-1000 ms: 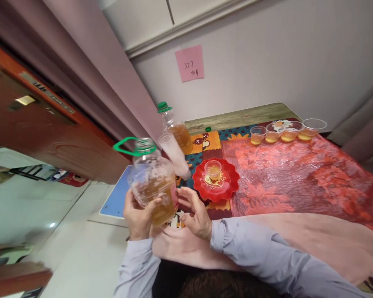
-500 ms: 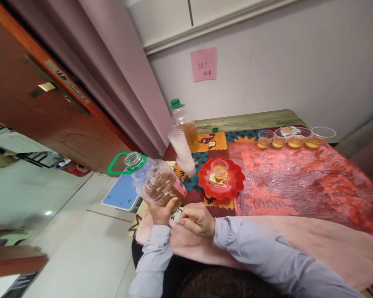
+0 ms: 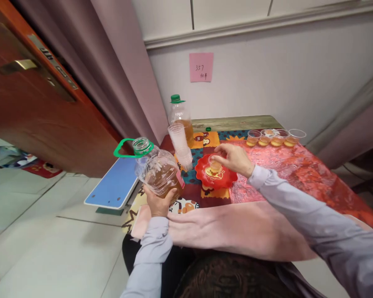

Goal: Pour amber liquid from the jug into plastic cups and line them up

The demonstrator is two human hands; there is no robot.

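Right hand (image 3: pixel 234 158) has reached forward, pinching one plastic cup (image 3: pixel 215 167); at the cup's nine o'clock, left hand (image 3: pixel 158 203) grips one uncapped jug (image 3: pixel 157 169); at two, four cups (image 3: pixel 277 141).

The right hand (image 3: pixel 236 159) has left the large bottle (image 3: pixel 161 174), where it was by the label a second ago and curled near the base half a second ago; now it reaches over the red plate (image 3: pixel 202 179). Its fingers (image 3: pixel 223 148) are extended to the rim of the small cup (image 3: pixel 215 166), partly covering it; whether they grip it is unclear. The right sleeve (image 3: pixel 286 190), earlier lower and nearer the pink cloth (image 3: pixel 224 227), now stretches across the red covering (image 3: pixel 313 176). The bottle leans further left than a second ago, and the left hand (image 3: pixel 158 203) sits lower on it. More of the blue board (image 3: pixel 110 180) shows.
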